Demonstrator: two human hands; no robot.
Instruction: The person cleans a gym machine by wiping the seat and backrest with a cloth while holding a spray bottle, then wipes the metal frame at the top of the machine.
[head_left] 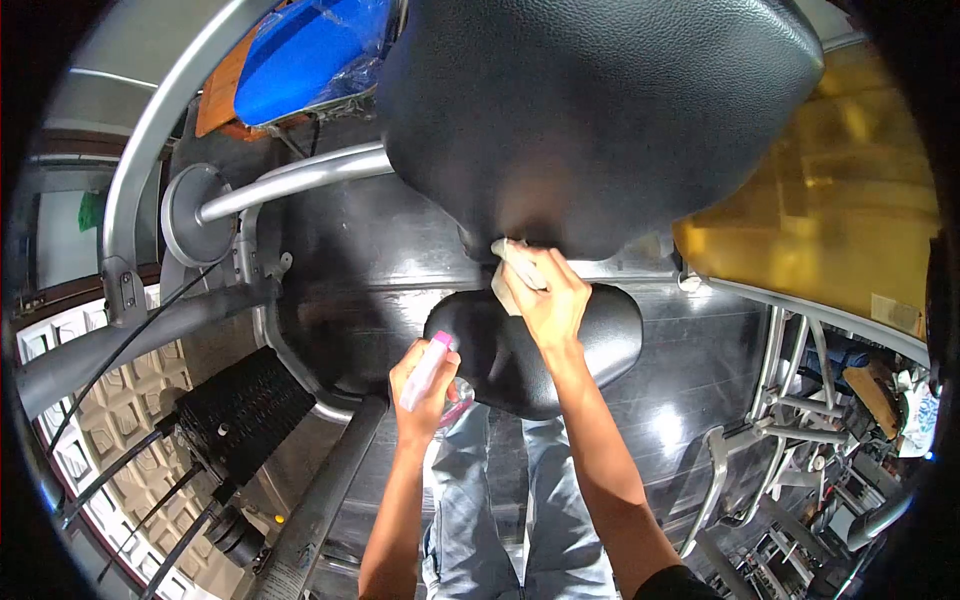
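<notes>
My left hand (425, 385) is wrapped round a clear spray bottle (461, 397) with a white and pink trigger head, held low in front of the seat. My right hand (548, 300) grips a pale cloth (509, 290), its fingertips right at the lower edge of a large black padded backrest (590, 120). Below the cloth, and partly covered by my right hand and forearm, is a smaller black padded seat (608, 345).
A grey metal frame (160, 130) with a round end disc curves along the left, above a black weight stack (240, 425). A blue chair (310, 55) stands at the upper left. On the right are a yellow panel (820, 210) and more metal frames (725, 470).
</notes>
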